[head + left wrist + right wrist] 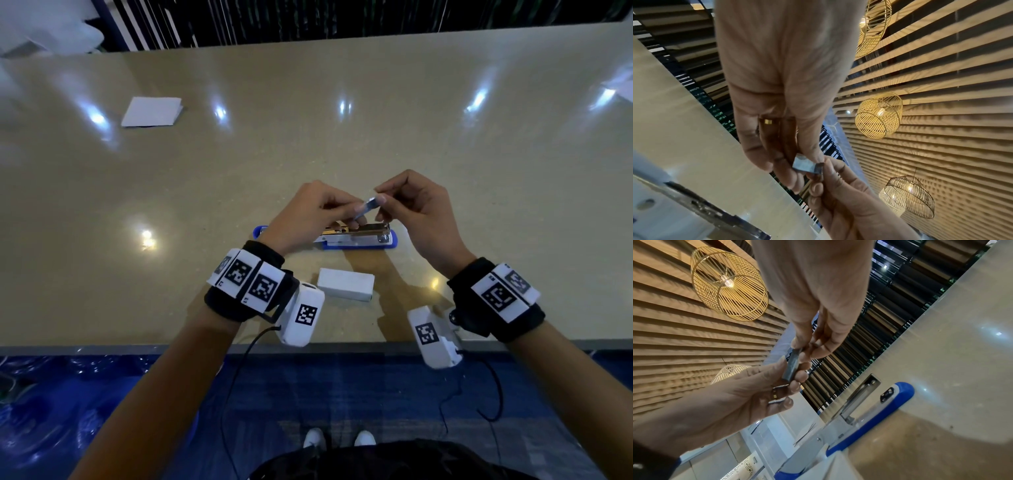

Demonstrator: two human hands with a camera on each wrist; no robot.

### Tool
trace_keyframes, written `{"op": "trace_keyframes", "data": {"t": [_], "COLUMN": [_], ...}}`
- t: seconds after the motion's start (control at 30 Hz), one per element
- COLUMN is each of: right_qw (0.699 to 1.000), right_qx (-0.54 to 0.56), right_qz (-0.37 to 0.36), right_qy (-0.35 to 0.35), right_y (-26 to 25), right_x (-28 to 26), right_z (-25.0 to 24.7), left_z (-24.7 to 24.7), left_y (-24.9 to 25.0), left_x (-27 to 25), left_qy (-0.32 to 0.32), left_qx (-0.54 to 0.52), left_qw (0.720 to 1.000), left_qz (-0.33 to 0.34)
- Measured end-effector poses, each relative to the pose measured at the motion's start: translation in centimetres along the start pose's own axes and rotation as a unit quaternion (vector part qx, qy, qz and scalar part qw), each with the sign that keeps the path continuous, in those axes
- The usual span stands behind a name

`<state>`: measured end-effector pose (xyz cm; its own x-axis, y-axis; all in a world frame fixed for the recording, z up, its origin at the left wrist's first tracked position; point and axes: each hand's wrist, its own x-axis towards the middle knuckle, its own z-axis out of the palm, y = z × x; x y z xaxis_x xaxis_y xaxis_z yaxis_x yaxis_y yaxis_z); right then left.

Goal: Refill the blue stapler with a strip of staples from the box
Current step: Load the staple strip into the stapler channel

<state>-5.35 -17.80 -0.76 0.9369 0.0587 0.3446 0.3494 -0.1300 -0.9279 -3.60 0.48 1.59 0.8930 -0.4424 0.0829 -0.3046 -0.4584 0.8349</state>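
Both hands on the staple strip (368, 208): my left hand (317, 212) pinches its lower end between thumb and fingertips, my right hand (416, 209) pinches the upper end. Strip is tilted, held in the air, touching nothing else. Ring on a left finger shows in the wrist views.

Blue stapler (359, 238) lies directly under the grip, flat on the table (342, 137), lid swung fully open toward my left, metal magazine channel (861, 394) exposed and facing up. From the right wrist view the channel looks empty, though I can't see its whole length.

Staple box (346, 283) sits below the stapler, nearer my body, between my wrists. Looks closed; can't be sure.

Step in hand, as I read it: strip is out of the box, being oriented or trimmed before loading. Next move needs the strip turned legs-down, lined up parallel with the channel, lowered in, then the lid folded shut. Risk: the strip snapping in a two-end pinch, or going in askew.

Surface: glossy beige stone-look top, strong lamp reflections. A white folded paper (150, 111) lies well away, up and left of the grip. Room: slatted wooden wall, wire-cage pendant lamps (878, 115), blue patterned floor below the table edge.
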Motion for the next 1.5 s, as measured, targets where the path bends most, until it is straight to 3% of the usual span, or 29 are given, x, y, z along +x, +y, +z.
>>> {"op": "trace_keyframes", "data": {"t": [0.27, 0.37, 0.43, 0.5, 0.57, 0.67, 0.73, 0.93, 1.5], "right_qw": [0.999, 0.997, 0.984, 0.943, 0.885, 0.795, 0.759, 0.742, 0.748], "right_qx": [0.017, -0.033, -0.141, -0.292, -0.410, -0.502, -0.521, -0.520, -0.506], "right_qz": [0.018, 0.055, 0.099, 0.144, 0.170, 0.210, 0.233, 0.249, 0.250], "right_qy": [-0.034, -0.037, -0.046, -0.073, -0.143, -0.268, -0.313, -0.342, -0.351], "right_y": [0.4, 0.9, 1.3, 1.4, 1.5, 1.8, 2.2, 1.8, 1.7], "right_x": [-0.1, -0.2, -0.4, -0.8, -1.2, -1.6, -1.8, -2.1, -1.9], "right_z": [-0.7, -1.1, -1.4, -1.6, -1.7, -1.5, -1.3, -1.5, -1.6], "left_z": [0.1, 0.3, 0.5, 0.9, 1.3, 2.1, 2.7, 3.7, 3.8], "left_y": [-0.5, -0.9, -1.2, -1.5, -1.7, -2.1, -2.1, -1.3, -1.1], "left_x": [0.5, 0.9, 1.3, 1.6, 2.1, 2.6, 2.8, 3.0, 3.5], "left_qy": [-0.022, -0.001, 0.006, 0.003, -0.004, -0.019, -0.022, -0.019, -0.020], "left_qx": [-0.061, 0.014, 0.090, 0.138, 0.171, 0.218, 0.231, 0.243, 0.253], "left_qw": [0.998, 1.000, 0.996, 0.990, 0.985, 0.975, 0.973, 0.970, 0.967], "left_qz": [-0.018, 0.001, 0.023, 0.030, 0.030, 0.024, 0.018, 0.009, 0.035]}}
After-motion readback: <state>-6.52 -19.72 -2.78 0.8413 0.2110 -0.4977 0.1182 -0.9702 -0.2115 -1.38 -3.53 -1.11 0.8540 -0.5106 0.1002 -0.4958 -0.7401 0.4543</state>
